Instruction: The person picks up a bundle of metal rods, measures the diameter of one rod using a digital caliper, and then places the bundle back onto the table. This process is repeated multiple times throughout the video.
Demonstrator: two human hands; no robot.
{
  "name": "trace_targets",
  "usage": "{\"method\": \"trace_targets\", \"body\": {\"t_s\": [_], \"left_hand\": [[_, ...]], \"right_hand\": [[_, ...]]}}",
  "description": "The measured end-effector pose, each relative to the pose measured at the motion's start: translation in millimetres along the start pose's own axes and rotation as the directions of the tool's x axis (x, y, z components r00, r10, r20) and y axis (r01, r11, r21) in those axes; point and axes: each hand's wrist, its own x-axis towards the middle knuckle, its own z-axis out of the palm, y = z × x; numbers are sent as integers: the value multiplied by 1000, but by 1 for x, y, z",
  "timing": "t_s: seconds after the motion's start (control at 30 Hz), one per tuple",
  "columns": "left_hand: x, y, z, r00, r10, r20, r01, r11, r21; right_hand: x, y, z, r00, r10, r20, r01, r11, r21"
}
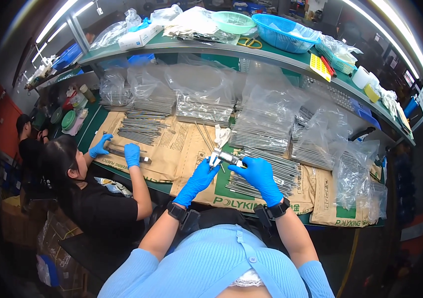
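My right hand, in a blue glove, is closed around the body of a caliper with a small display. The caliper's jaws point left, to the fingertips of my left hand, also blue-gloved. That hand is closed at the jaws on what looks like a thin metal rod; the fingers partly hide it. A crumpled white cloth glove lies just beyond the caliper. Loose metal rods lie in a pile beside and under my right hand, on brown paper sacks.
Plastic-wrapped rod bundles line the back of the green table. A shelf above carries baskets and bags. At my left, a co-worker in blue gloves handles a bar-like thing near another rod pile.
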Motion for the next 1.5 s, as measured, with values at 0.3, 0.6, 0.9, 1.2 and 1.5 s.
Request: {"method": "trace_targets", "body": {"t_s": [0.3, 0.6, 0.9, 1.2, 1.5], "left_hand": [[-13, -10, -20, 978, 206, 22, -206, 962, 178], [-15, -9, -7, 956, 280, 83, -292, 903, 315], [12, -80, 46, 917, 356, 181, -395, 877, 275], [85, -67, 165, 858, 223, 463, -426, 813, 398], [137, -69, 207, 706, 431, 562, -705, 509, 495]], "right_hand": [[4, 4, -11, 999, 22, -28, -22, 1000, 7], [15, -8, -12, 1000, 31, -1, -31, 999, 12], [-19, 49, -24, 949, 298, -105, -286, 952, 111], [-122, 157, -56, 681, 699, -220, -662, 715, 223], [-162, 192, -38, 627, 753, -203, -724, 658, 206]]}}
